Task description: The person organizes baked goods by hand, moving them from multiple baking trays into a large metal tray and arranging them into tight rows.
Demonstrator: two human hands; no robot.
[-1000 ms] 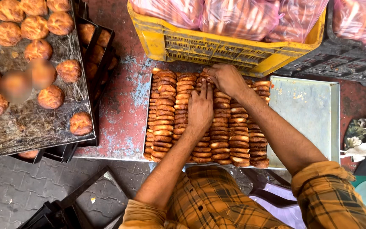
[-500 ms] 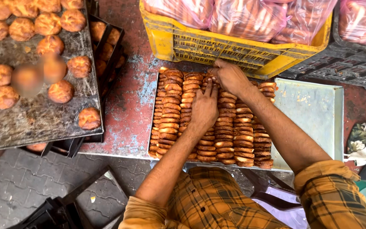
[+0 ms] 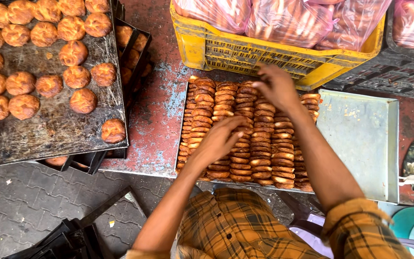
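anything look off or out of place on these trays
One round golden bun sits alone at the lower right corner of the dark greasy baking sheet, apart from the others. The upright brown ring biscuits on the metal tray stand in neat rows.

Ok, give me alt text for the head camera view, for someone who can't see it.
A person's left hand and right hand rest on rows of ring-shaped biscuits standing on edge in a metal tray. A yellow crate of bagged goods sits behind it, and a dark tray of round buns lies to the left.
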